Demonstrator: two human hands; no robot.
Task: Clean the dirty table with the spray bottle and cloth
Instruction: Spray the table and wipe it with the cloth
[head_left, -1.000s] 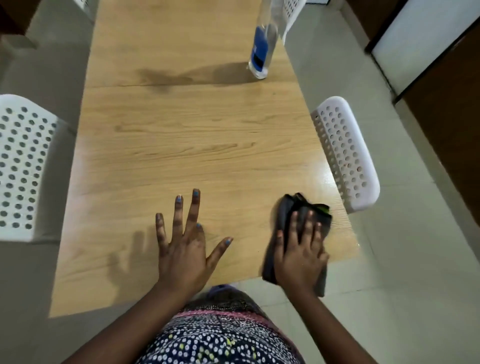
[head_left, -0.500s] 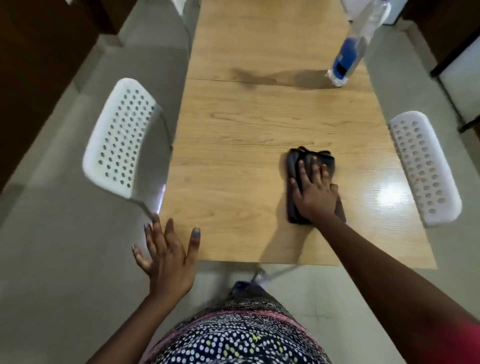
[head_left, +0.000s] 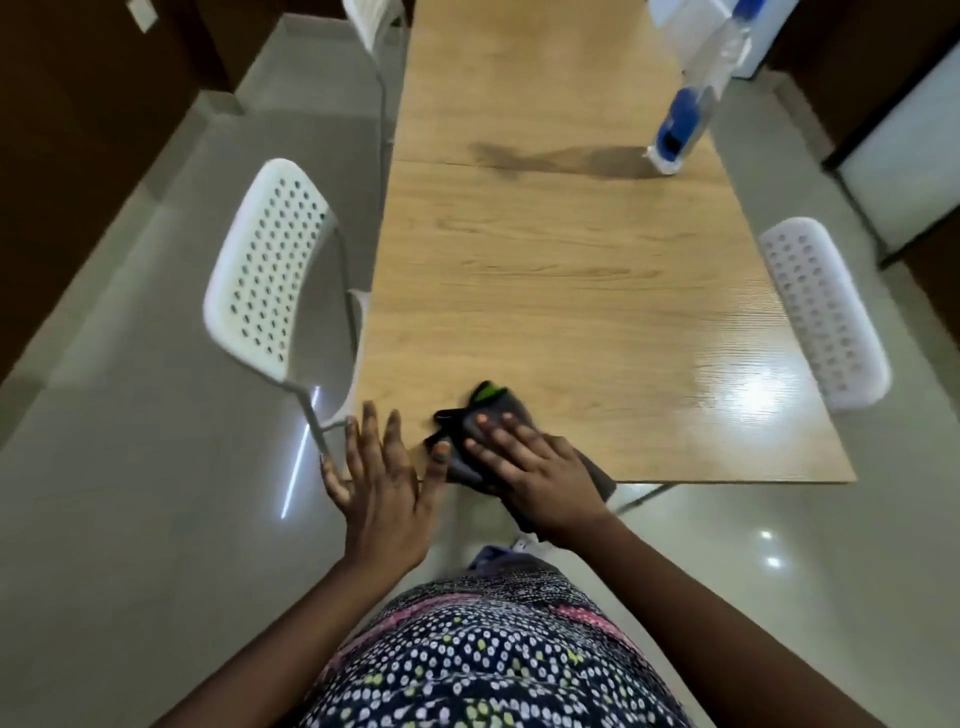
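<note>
Presently we find the dark grey folded cloth (head_left: 496, 415) at the near left corner of the light wood-grain bench (head_left: 571, 270), partly overhanging the near edge. The right hand (head_left: 530, 467) presses it flat with straight fingers. The left hand (head_left: 384, 483) is spread and holds nothing, hovering just beside the corner. The clear spray bottle with blue liquid (head_left: 691, 104) stands well apart at the far right edge. We judge wiping under way: a dark patch (head_left: 498, 156) beyond the seam remains untreated.
</note>
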